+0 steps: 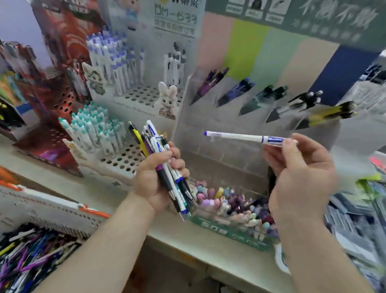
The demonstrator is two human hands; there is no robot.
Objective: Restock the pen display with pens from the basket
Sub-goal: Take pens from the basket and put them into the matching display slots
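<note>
White pen [242, 137], pinched at its blue-banded end by the right hand [299, 175], lay nearly level, cap pointing left toward the perforated display [126, 158], while the left hand [158, 176] gripped a pen bundle [164, 161] before it.

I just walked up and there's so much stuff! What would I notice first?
Probably the long white pen with blue tip, pinched by the right hand in mid-air at centre. Next, the mixed bundle of pens in the left hand's grip, then the white bunny figure on the holed display behind.
</note>
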